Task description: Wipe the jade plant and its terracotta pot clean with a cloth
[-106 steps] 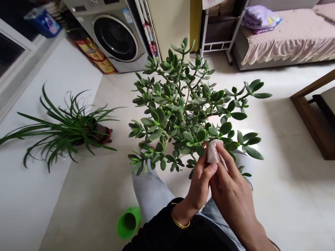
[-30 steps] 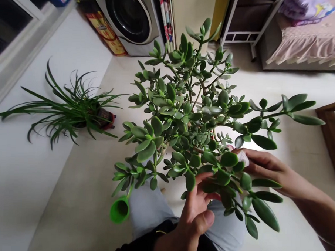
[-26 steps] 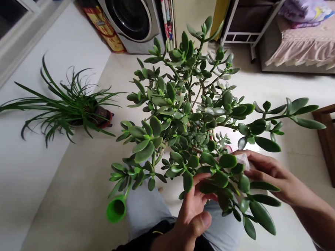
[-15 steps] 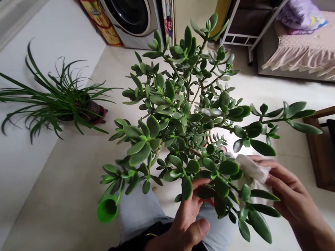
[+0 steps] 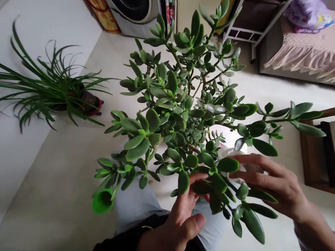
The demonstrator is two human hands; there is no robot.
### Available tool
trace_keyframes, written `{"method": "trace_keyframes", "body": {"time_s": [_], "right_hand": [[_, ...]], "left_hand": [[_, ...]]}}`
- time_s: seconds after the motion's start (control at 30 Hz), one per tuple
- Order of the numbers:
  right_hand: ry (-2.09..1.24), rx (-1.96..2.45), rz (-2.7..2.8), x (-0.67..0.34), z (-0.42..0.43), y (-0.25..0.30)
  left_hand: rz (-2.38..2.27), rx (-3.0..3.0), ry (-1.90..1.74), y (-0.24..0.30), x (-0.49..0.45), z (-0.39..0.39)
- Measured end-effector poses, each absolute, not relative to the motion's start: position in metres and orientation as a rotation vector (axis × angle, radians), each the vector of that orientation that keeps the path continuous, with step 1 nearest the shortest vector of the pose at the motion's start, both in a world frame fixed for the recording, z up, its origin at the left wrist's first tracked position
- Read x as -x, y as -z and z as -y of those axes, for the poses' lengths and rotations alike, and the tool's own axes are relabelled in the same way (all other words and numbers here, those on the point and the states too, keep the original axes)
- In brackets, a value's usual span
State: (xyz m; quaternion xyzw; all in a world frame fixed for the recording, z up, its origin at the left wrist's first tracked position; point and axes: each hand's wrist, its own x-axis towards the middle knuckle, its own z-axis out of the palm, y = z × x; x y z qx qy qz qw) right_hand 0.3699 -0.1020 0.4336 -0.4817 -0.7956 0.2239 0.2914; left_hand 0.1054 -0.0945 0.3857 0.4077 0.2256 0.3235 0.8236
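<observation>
A tall jade plant (image 5: pixel 184 111) with thick oval green leaves fills the middle of the view. My left hand (image 5: pixel 180 222) reaches up from below, its fingers under a low branch and touching the leaves, thumb apart. My right hand (image 5: pixel 273 182) comes in from the right with a white cloth (image 5: pixel 230 154) pinched under its fingers, pressed against a leaf on the near right side. The plant's pot is hidden under the leaves.
A grassy plant in a dark red pot (image 5: pixel 82 101) stands on the floor at the left. A green cup (image 5: pixel 101 202) lies by my knee. A washing machine (image 5: pixel 131 5), metal rack (image 5: pixel 249 29), bed (image 5: pixel 306 50) and wooden frame (image 5: pixel 318 154) ring the floor.
My right hand with the cloth has shifted left, back onto the leaves, after drawing outward. My left hand stays under the branch. The view has tilted down slightly.
</observation>
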Motion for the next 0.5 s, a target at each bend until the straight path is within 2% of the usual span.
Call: {"method": "trace_keyframes", "body": {"time_s": [0.5], "right_hand": [[-0.382,1.404,2.032,-0.3645,0.102,-0.4357]], "left_hand": [[-0.482,-0.839,-0.714,-0.3756,-0.1065,0.0955]]}}
